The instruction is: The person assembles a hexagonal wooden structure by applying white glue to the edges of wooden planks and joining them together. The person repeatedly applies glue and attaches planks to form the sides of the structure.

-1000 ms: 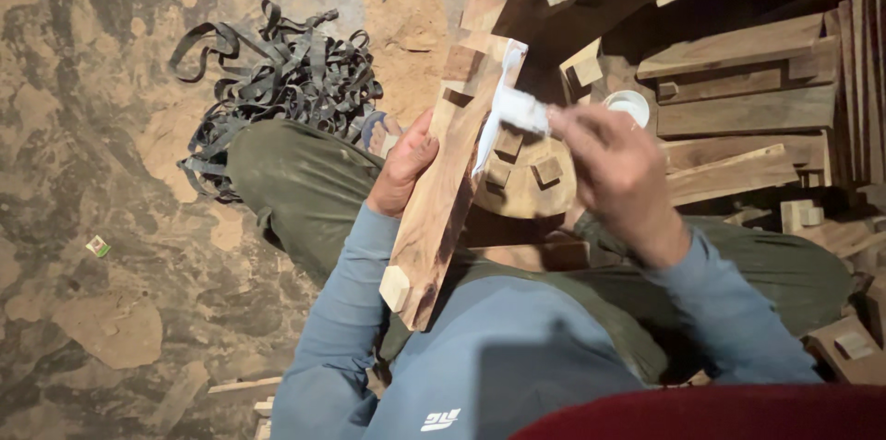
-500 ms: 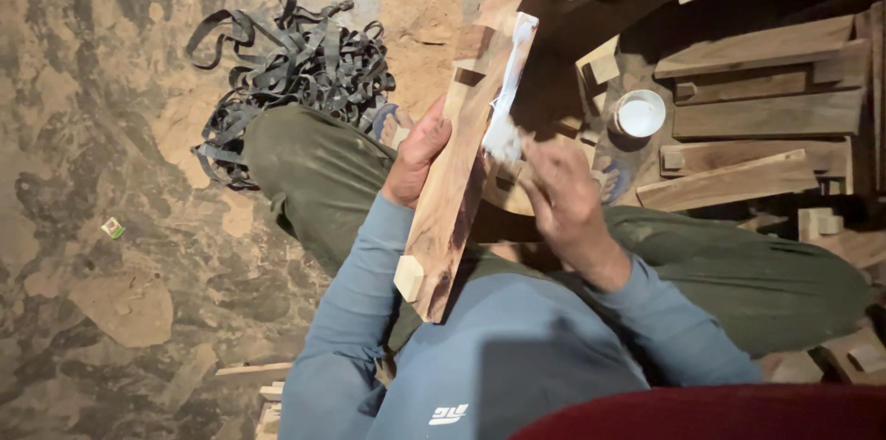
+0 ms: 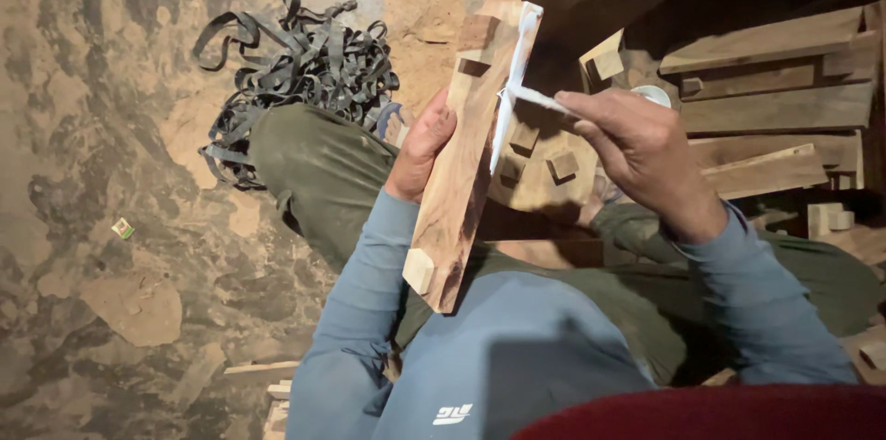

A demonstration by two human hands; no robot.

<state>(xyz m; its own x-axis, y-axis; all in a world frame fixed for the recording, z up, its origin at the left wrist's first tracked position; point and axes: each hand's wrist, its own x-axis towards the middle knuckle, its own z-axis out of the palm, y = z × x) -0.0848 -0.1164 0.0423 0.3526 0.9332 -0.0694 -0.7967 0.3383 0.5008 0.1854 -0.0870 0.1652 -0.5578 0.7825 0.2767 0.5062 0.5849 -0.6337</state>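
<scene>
The left hand (image 3: pixel 423 146) grips a wooden board (image 3: pixel 459 177) while the right hand (image 3: pixel 637 149) presses a white strip (image 3: pixel 509 89) on it.

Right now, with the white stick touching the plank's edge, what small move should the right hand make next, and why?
Probably draw the white stick down along the plank edge. The right hand holds its tip midway along a white strip already laid on that edge, and the left hand steadies the plank, tilted on the lap.

Left hand (image 3: pixel 423 149) fingers behind the wooden plank (image 3: pixel 459 180); white cup (image 3: pixel 653 94) mostly behind right hand (image 3: pixel 641 152).
</scene>
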